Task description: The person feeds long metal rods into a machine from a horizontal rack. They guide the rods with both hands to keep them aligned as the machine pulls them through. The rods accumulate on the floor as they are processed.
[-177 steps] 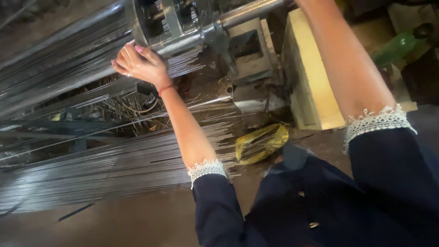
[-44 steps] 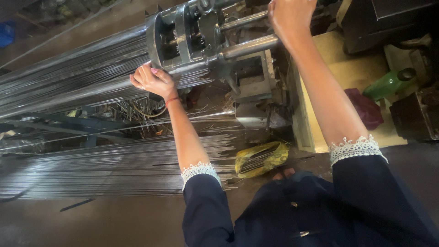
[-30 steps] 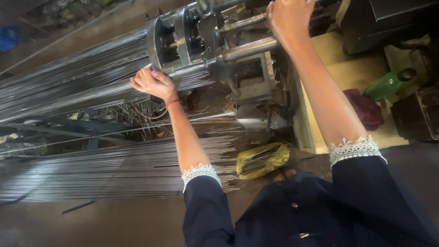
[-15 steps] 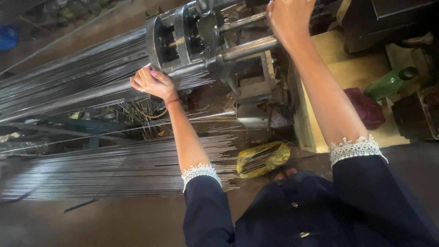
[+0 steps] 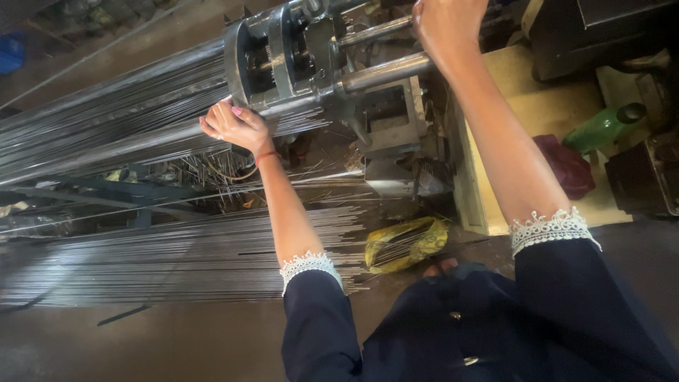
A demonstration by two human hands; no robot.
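Observation:
My left hand (image 5: 233,126) rests with curled fingers on a bundle of long thin steel rods (image 5: 106,134) where they enter a grey metal machine head (image 5: 279,60). My right hand (image 5: 442,25) reaches up to the machine's horizontal steel bars (image 5: 385,71) at the top of the view; what its fingers grip is cut off by the frame edge. Both arms wear dark sleeves with white lace cuffs.
A second heap of thin rods (image 5: 170,258) lies on the floor below. A yellow bag (image 5: 407,244) sits beside my foot. A pale wooden bench (image 5: 509,120) at right carries a green bottle (image 5: 601,127) and a dark red cloth (image 5: 566,166). Black boxes stand at far right.
Since the oldest frame my left hand has slid along the rods to the machine head, and my right hand has come into view on the bars. In the last second nothing moves noticeably.

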